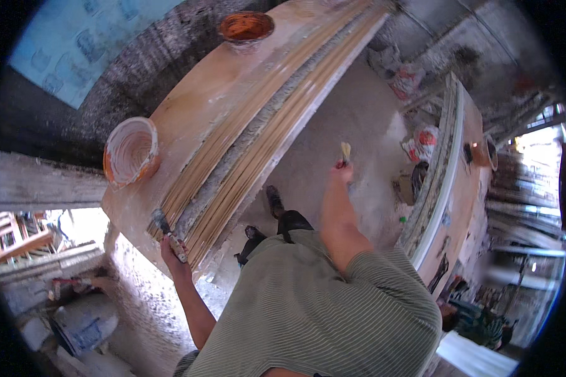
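**At the long bench: coating of strip stock, part-way by the look of it**

On the long wooden bench (214, 94), running from near left up to far centre, a bundle of pale wooden strips (264, 125) is laid lengthwise, edge to edge. A grey, rough band is seen down the middle of the bundle; strips either side look bare and tan. Judged from that: centre run prob. treated, outer strips left to do. Wet or dry can't be told.

A second bench (449, 176) w/ a whitish moulded length stands to the right, well apart, across a dusty floor.

Two bowls are set on the bench top, beside the strips: a whitish-caked orange bowl (131, 151) near the left end, a darker orange one (246, 27) at the far end. Contents not visible.

Left hand (173, 254) is closed round the handle of a brush (168, 231), whose head is laid on the near end of the strips, touching them.

Right hand (342, 171) is raised over the floor, away from the bench, closed on a small pale-tipped brush (345, 151); how tightly can't be told, too small.
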A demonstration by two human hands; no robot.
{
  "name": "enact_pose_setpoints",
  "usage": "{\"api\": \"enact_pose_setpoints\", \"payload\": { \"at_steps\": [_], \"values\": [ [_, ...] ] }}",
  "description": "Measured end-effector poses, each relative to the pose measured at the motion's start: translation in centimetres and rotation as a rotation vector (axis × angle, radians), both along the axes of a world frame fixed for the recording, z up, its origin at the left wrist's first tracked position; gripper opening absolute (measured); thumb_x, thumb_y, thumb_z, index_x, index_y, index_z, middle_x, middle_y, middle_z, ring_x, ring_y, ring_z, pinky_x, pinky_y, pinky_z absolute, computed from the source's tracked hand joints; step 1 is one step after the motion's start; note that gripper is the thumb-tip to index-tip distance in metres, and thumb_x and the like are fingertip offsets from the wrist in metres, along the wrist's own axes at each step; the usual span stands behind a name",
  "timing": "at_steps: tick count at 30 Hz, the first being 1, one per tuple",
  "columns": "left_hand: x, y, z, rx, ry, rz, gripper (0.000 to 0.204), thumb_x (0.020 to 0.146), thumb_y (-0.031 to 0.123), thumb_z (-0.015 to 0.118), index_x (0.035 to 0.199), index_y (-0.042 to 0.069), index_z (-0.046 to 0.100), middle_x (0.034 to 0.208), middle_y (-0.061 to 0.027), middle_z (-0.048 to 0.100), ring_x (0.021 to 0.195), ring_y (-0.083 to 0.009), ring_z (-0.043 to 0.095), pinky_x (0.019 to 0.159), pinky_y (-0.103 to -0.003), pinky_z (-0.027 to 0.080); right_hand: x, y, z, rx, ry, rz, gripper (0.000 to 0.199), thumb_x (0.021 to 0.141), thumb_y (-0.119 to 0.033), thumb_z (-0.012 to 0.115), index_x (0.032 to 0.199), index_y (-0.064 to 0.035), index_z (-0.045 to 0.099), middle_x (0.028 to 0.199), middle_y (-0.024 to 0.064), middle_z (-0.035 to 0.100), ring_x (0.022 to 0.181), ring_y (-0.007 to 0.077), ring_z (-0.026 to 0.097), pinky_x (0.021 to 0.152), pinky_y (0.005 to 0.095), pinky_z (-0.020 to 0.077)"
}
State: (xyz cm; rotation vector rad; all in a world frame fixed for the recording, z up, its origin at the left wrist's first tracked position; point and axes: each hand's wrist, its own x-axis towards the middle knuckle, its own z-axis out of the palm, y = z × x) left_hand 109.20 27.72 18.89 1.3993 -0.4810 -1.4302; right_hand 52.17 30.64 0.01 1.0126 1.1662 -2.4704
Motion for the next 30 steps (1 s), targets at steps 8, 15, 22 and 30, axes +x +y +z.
{"api": "enact_pose_setpoints", "payload": {
  "at_steps": [8, 15, 22, 30],
  "values": [
    [-11.5, -5.6, 2.6, -0.071, 0.031, -0.461, 0.02, 0.094, 0.032, 0.056, 0.101, 0.012, 0.056, 0.086, 0.0001, 0.061, 0.064, -0.01, 0.057, 0.052, -0.025, 0.047, 11.1, 10.8, -10.8, -0.663, 0.004, -0.471, 0.03, 0.094, -0.028, 0.062, 0.103, -0.0003, 0.059, 0.084, 0.0088, 0.063, 0.072, 0.0214, 0.06, 0.061, 0.0297, 0.0549],
    [-21.7, -9.6, 4.1, -0.08, 0.02, -0.591, 0.021, 0.094, 0.031, 0.059, 0.106, 0.013, 0.056, 0.087, 0.0013, 0.062, 0.063, -0.0093, 0.058, 0.051, -0.025, 0.047, 1.1, 18.7, -8.3, -0.663, 0.256, -0.539, 0.029, 0.09, -0.024, 0.068, 0.102, 0.0015, 0.061, 0.085, 0.0123, 0.065, 0.074, 0.0216, 0.061, 0.065, 0.031, 0.0537],
    [-35.3, -13.0, 0.9, -0.118, -0.01, -0.643, 0.022, 0.094, 0.032, 0.059, 0.102, 0.012, 0.058, 0.086, 0.0006, 0.062, 0.063, -0.01, 0.058, 0.051, -0.025, 0.047, -8.5, 29.5, -9.5, -0.574, 0.098, -0.34, 0.025, 0.088, -0.018, 0.071, 0.105, -0.0018, 0.064, 0.094, 0.0144, 0.066, 0.083, 0.0227, 0.063, 0.065, 0.03, 0.0537],
    [-54.9, -17.1, 0.0, -0.05, 0.034, -0.816, 0.022, 0.095, 0.032, 0.056, 0.102, 0.012, 0.058, 0.084, -0.0001, 0.061, 0.065, -0.0106, 0.058, 0.053, -0.025, 0.047, -23.5, 24.9, -13.4, -0.613, 0.205, -0.813, 0.028, 0.088, -0.02, 0.07, 0.105, -0.0006, 0.059, 0.088, 0.012, 0.064, 0.072, 0.0212, 0.06, 0.06, 0.028, 0.0515]
  ]
}}
